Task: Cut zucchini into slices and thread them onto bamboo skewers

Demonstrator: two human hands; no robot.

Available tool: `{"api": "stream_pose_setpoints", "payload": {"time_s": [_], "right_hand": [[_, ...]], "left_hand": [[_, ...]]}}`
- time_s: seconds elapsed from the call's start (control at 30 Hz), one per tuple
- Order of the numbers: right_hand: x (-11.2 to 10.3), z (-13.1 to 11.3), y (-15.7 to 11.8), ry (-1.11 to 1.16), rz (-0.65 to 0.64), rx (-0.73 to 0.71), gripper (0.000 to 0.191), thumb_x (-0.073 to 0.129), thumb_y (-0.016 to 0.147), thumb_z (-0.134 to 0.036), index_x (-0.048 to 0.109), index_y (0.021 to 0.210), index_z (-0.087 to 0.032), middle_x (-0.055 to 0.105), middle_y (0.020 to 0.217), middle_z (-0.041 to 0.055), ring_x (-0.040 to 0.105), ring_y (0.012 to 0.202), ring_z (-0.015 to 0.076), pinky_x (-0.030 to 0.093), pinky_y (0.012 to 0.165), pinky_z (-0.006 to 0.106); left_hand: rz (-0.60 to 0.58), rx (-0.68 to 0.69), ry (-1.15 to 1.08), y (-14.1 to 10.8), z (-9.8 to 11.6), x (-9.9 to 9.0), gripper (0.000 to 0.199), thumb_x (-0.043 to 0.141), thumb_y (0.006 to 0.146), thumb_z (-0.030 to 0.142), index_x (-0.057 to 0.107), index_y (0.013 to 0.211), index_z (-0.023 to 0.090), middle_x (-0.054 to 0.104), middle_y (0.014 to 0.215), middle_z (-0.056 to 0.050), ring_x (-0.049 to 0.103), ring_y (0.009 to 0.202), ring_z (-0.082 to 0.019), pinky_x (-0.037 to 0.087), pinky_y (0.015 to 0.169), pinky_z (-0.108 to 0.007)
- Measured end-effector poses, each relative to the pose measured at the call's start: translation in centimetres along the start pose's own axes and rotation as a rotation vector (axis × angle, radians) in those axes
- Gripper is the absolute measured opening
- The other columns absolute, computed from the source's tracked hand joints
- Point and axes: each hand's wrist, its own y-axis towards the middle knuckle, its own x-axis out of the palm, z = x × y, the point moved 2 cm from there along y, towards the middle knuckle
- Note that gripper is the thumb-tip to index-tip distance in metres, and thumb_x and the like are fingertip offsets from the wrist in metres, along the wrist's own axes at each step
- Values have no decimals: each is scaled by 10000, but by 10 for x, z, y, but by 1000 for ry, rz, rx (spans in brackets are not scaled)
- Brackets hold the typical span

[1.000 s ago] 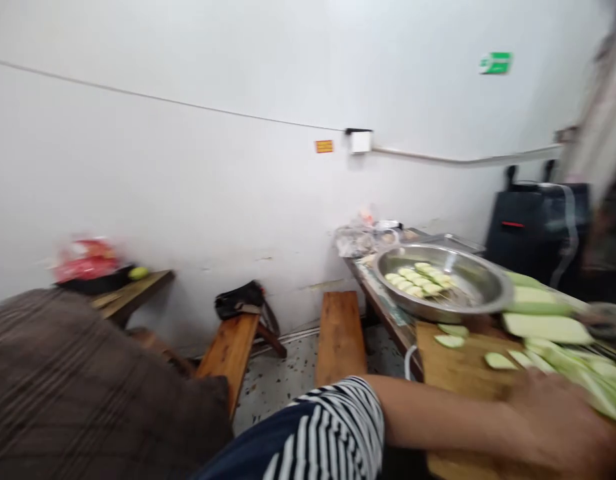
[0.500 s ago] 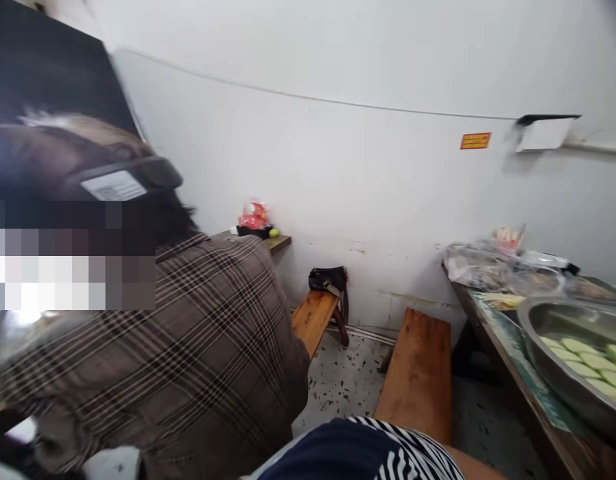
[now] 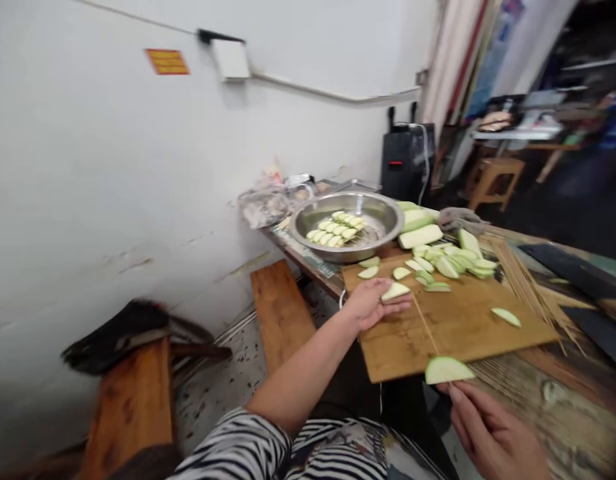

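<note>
My left hand (image 3: 377, 303) is over the left part of the wooden cutting board (image 3: 468, 320), fingers closed on a pale green slice (image 3: 395, 291). At the lower right, my right hand (image 3: 488, 423) pinches a thin skewer (image 3: 425, 325) near the board's front edge. A half-round slice (image 3: 449, 371) is threaded on this skewer close to my fingertips. More cut slices (image 3: 448, 267) lie piled on the back of the board. Behind the left hand, a steel basin (image 3: 301, 230) holds skewered slices (image 3: 335, 229).
Loose skewers (image 3: 525, 280) lie to the board's right. Larger peeled pieces (image 3: 421, 236) and a grey cloth (image 3: 461, 219) are behind it. Plastic bags (image 3: 265, 205) sit beside the basin. Wooden benches (image 3: 283, 313) stand left, one with a black bag (image 3: 118, 337). A black speaker (image 3: 408, 160) stands behind.
The view has swung right, away from the person in the plaid jacket, to the cutting board. Both my hands have come into view, with a slice in the left and a skewer in the right.
</note>
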Motion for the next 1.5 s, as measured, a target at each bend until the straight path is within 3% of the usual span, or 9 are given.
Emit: {"api": "stream_pose_setpoints", "payload": {"time_s": [0.07, 0.23, 0.37, 0.57, 1.13, 1.37, 1.5], "right_hand": [[8, -10, -1, 81, 54, 40, 303, 629, 777, -465, 710, 897, -198, 576, 528, -11, 524, 462, 129, 417, 409, 197], [18, -18, -1, 134, 16, 48, 321, 589, 791, -488, 714, 877, -205, 564, 544, -6, 437, 421, 115, 359, 371, 208], [14, -11, 5, 108, -58, 50, 313, 600, 782, -470, 718, 900, -205, 593, 576, 11, 482, 453, 133, 395, 398, 222], [10, -8, 9, 74, -65, 33, 313, 607, 769, -457, 724, 911, -203, 577, 523, 12, 557, 501, 175, 435, 408, 233], [11, -5, 5, 161, -88, 108, 343, 604, 766, -496, 705, 909, -200, 616, 632, 25, 493, 489, 145, 406, 426, 240], [19, -17, -1, 270, 23, 159, 352, 610, 762, -513, 697, 855, -184, 501, 543, -19, 371, 460, 99, 291, 397, 210], [19, -16, 0, 317, -22, 220, 401, 603, 764, -550, 680, 879, -174, 457, 538, -33, 338, 462, 90, 240, 408, 208]], "left_hand": [[-2, -23, -11, 3, 1, -2, 32, 531, 848, 103, 537, 838, 73, 671, 843, -155, 691, 830, -242, 530, 813, -392], [44, -89, -20, 6, -2, -1, 77, 468, 875, 103, 532, 870, 61, 679, 874, -188, 692, 848, -267, 537, 825, -423], [47, -87, -26, 7, -4, 0, 108, 434, 885, 102, 534, 867, 62, 685, 847, -176, 694, 842, -270, 550, 804, -414], [53, -71, -24, 3, -2, 3, 124, 433, 879, 96, 542, 908, 45, 685, 863, -194, 693, 844, -271, 530, 846, -437], [39, -36, -10, 1, -4, 9, 74, 447, 874, 96, 513, 887, 65, 681, 871, -188, 694, 839, -270, 539, 825, -417], [27, 11, 35, -1, -5, 9, 37, 451, 876, 101, 485, 862, 98, 679, 842, -158, 694, 840, -271, 535, 813, -431], [-7, 16, 44, -3, -9, 12, 41, 455, 879, 115, 459, 839, 122, 677, 841, -144, 695, 838, -257, 528, 820, -437]]}}
